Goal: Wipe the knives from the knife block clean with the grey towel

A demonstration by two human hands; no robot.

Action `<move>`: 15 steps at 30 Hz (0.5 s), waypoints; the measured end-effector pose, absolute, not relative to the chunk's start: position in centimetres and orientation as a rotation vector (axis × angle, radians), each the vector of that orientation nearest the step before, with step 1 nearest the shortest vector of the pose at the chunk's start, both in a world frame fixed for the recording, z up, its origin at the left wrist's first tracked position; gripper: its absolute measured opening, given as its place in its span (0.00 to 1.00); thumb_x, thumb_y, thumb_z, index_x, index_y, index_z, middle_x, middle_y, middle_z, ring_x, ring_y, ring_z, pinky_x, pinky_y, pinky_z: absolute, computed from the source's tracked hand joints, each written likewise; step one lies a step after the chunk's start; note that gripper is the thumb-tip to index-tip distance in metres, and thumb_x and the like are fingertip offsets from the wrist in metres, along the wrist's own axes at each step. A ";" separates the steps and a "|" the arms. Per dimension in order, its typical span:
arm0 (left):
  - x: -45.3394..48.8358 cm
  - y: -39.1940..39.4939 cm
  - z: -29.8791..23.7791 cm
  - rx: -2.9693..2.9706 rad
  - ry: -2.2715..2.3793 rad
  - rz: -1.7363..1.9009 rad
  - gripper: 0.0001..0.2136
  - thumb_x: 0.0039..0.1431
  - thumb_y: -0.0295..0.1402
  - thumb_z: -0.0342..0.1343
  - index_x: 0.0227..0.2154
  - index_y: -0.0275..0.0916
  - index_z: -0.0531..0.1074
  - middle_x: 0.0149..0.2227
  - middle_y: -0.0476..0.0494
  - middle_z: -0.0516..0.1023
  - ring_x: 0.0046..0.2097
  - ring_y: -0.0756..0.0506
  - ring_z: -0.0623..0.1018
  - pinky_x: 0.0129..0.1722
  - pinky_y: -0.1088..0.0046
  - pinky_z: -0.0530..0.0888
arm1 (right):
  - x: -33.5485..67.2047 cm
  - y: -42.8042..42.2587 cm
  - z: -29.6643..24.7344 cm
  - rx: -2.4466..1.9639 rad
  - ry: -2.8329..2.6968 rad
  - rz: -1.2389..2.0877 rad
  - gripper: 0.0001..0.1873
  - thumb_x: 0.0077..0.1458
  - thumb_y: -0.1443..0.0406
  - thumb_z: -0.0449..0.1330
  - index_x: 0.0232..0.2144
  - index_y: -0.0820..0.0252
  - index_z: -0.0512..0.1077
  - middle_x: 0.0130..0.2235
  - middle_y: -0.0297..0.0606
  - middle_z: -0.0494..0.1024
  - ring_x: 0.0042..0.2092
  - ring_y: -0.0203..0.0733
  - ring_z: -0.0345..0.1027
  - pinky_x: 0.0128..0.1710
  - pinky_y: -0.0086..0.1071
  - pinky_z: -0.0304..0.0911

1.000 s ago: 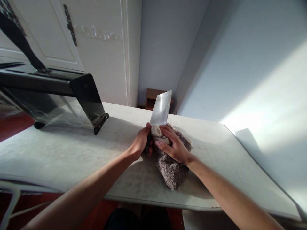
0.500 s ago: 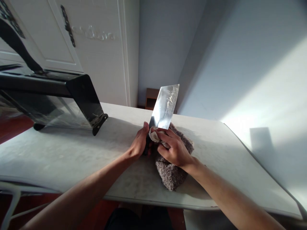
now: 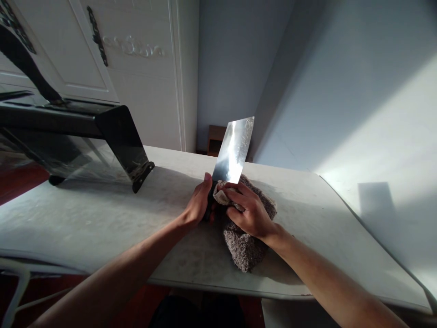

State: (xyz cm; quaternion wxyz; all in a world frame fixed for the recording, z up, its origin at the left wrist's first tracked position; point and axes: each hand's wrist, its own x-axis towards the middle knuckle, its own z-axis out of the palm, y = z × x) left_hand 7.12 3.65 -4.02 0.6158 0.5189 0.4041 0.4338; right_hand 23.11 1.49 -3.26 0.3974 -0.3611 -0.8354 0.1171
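Over the worktop [image 3: 102,218], grips the cleaver [image 3: 234,148] by the handle in the closed fingers of the left hand [image 3: 198,205], blade tilted up, pinches the grey towel [image 3: 246,248] against the blade's base in the curled fingers of the right hand [image 3: 249,212], and likely risks a cut through a slip of cloth past the edge.

- The head view looks from the person's head forward and down over the pale table [image 3: 102,218], near enough that both forearms enter from the bottom edge.
- The left hand [image 3: 198,205] on the cleaver [image 3: 234,148] and the right hand [image 3: 252,216] on the towel [image 3: 246,250] sit at mid-frame.
- It faces a room corner, with cabinet doors [image 3: 136,68] upper left and a sunlit wall [image 3: 358,114] on the right.
- The wide lens curves the table's edges.
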 end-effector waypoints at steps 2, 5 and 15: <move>7.1 3.6 -4.0 1.201 0.940 1.005 0.34 0.56 0.64 0.32 0.12 0.40 0.61 0.08 0.49 0.61 0.10 0.51 0.63 0.09 0.77 0.59 | 23.2 1.5 -3.3 -0.905 -2.122 0.299 0.28 0.49 0.75 0.54 0.51 0.49 0.71 0.51 0.39 0.72 0.53 0.46 0.68 0.54 0.41 0.65; 7.0 3.6 -4.0 1.217 0.948 1.011 0.34 0.57 0.63 0.32 0.12 0.39 0.61 0.07 0.48 0.61 0.10 0.51 0.64 0.09 0.76 0.59 | 23.2 1.5 -3.2 -0.909 -2.127 0.305 0.29 0.50 0.75 0.54 0.52 0.48 0.70 0.51 0.38 0.72 0.53 0.46 0.68 0.55 0.40 0.65; 7.1 3.8 -4.3 1.223 0.925 1.000 0.36 0.57 0.63 0.30 0.10 0.39 0.60 0.08 0.48 0.62 0.11 0.51 0.64 0.10 0.76 0.59 | 23.3 1.5 -3.7 -0.889 -2.070 0.290 0.29 0.51 0.74 0.54 0.55 0.49 0.68 0.51 0.37 0.73 0.53 0.45 0.68 0.55 0.40 0.65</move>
